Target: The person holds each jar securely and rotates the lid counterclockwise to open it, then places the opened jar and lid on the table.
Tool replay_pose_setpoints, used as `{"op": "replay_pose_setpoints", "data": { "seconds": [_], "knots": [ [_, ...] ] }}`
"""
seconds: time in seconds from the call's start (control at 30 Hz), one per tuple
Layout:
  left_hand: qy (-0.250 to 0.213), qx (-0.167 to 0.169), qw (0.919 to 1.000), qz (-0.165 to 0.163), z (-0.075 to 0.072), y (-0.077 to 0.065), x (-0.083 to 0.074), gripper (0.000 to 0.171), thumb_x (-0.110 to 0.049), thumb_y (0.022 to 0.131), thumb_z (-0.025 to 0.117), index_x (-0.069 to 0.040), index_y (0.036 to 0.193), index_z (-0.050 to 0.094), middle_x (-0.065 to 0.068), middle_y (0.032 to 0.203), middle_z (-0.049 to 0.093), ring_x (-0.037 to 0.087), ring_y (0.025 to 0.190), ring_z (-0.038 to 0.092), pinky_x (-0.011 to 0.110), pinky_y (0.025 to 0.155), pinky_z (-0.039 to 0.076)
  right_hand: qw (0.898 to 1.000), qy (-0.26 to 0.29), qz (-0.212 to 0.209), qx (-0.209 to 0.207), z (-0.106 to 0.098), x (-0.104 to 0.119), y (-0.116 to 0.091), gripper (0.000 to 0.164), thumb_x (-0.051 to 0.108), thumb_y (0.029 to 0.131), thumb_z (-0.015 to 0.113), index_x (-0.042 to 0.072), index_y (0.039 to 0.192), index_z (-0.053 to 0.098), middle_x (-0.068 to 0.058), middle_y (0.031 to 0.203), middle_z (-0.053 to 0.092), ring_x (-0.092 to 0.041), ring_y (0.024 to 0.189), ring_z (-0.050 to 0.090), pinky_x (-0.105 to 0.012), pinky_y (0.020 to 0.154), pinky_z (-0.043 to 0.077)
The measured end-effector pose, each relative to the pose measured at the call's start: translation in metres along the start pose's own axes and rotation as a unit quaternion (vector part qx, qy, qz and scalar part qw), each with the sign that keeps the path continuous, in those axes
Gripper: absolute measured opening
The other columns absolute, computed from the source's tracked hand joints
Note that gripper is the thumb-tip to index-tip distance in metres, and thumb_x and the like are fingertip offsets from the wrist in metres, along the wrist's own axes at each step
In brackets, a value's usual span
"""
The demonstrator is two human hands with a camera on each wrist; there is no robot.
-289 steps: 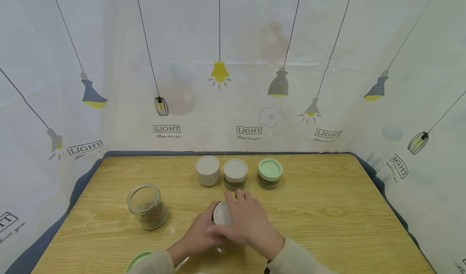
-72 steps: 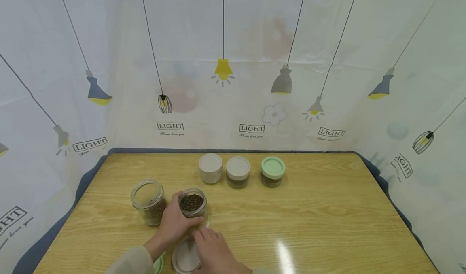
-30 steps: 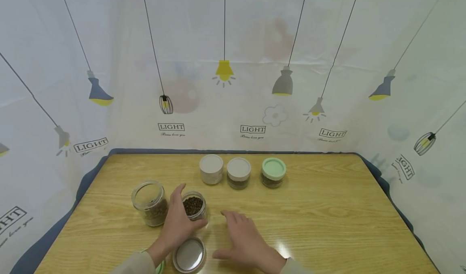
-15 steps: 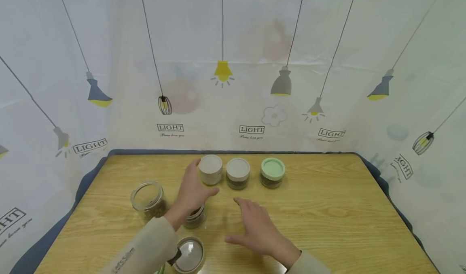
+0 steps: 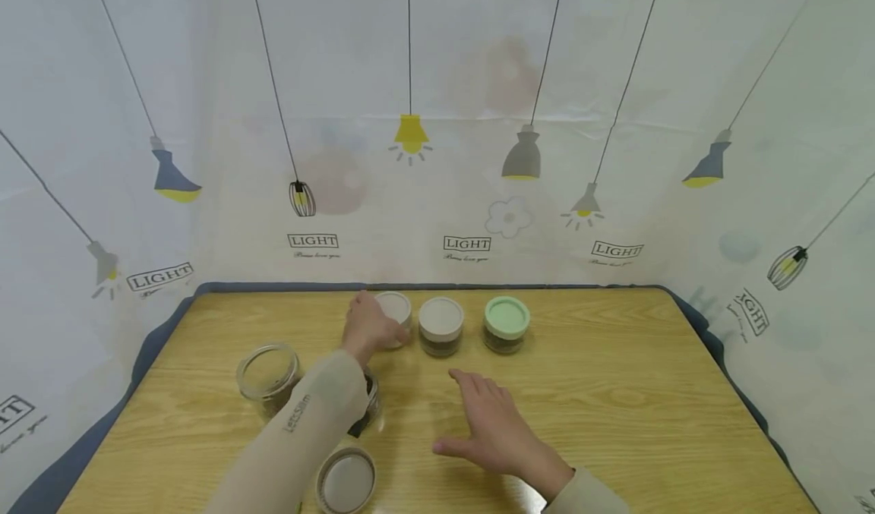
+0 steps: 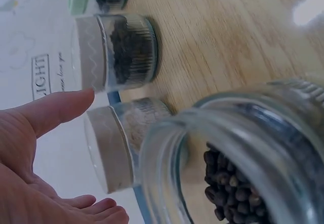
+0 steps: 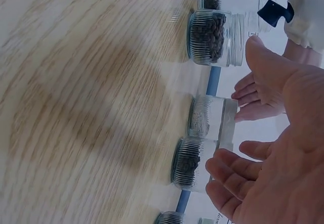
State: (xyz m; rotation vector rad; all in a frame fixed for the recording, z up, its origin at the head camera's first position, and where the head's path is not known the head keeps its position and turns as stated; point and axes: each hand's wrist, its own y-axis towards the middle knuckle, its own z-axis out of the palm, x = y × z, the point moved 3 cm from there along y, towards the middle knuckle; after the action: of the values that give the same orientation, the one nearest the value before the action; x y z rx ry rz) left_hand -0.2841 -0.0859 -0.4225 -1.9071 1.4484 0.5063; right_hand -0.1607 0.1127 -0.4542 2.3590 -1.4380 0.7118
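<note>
My left hand [image 5: 369, 324] reaches to the leftmost jar with a white lid [image 5: 395, 309], thumb and fingers spread about it. A gap shows between thumb and lid in the left wrist view; the jar's contents [image 6: 144, 115] look pale. My forearm partly hides an open glass jar [image 5: 373, 402] of dark beans [image 6: 230, 188]. Its removed white lid [image 5: 347, 480] lies underside up near the front. Over the table, my right hand [image 5: 495, 430] is held with fingers extended and thumb apart, holding nothing.
A second white-lidded jar [image 5: 440, 328] and a green-lidded jar [image 5: 506, 324] stand along the back. A larger open jar [image 5: 266, 373] stands at left, partly behind my left sleeve. Printed cloth [image 5: 437, 58] hangs behind the wooden table [image 5: 649, 408].
My right hand put the lid down underside up and moved right and forward. My left hand let go of the open bean jar and moved forward to the leftmost white-lidded jar.
</note>
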Motion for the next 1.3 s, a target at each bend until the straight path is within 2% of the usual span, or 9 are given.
{"op": "replay_pose_setpoints", "data": {
  "seconds": [0.17,0.5,0.9,1.3],
  "knots": [
    [-0.002,-0.005,0.9994,-0.034,0.001,0.006,0.002,0.096,-0.018,0.067,0.084,0.007,0.136,0.023,0.028,0.131,0.039,0.042,0.12,0.042,0.053,0.105,0.037,1.0,-0.002,0.002,0.005,-0.001,-0.004,0.0,0.102,0.07,0.075,0.063,0.006,0.146,0.028,-0.016,0.141,0.042,-0.035,0.127,0.039,-0.061,0.101,0.033],
    [-0.005,-0.003,0.9978,-0.065,0.011,0.014,0.006,0.099,-0.02,0.068,0.083,0.01,0.138,0.019,0.032,0.133,0.039,0.045,0.122,0.041,0.054,0.107,0.036,1.0,0.021,0.007,0.016,0.0,-0.008,-0.002,0.104,0.07,0.074,0.063,0.007,0.147,0.026,-0.015,0.142,0.041,-0.035,0.128,0.038,-0.063,0.103,0.031],
    [0.019,-0.026,0.997,-0.07,0.018,0.019,0.004,0.095,-0.023,0.067,0.085,0.009,0.134,0.026,0.031,0.129,0.043,0.042,0.118,0.045,0.051,0.103,0.04,1.0,0.027,-0.007,0.012,0.0,-0.008,-0.002,0.104,0.07,0.074,0.063,0.005,0.147,0.027,-0.015,0.141,0.043,-0.035,0.127,0.038,-0.062,0.101,0.032],
    [0.037,-0.031,0.9967,-0.065,0.018,0.021,0.002,0.094,-0.024,0.067,0.086,0.009,0.134,0.028,0.03,0.128,0.044,0.041,0.117,0.045,0.051,0.102,0.041,0.999,0.032,0.001,0.024,0.002,-0.009,-0.001,0.104,0.07,0.074,0.063,0.007,0.147,0.026,-0.014,0.142,0.041,-0.033,0.129,0.037,-0.06,0.101,0.032]
  ]
}}
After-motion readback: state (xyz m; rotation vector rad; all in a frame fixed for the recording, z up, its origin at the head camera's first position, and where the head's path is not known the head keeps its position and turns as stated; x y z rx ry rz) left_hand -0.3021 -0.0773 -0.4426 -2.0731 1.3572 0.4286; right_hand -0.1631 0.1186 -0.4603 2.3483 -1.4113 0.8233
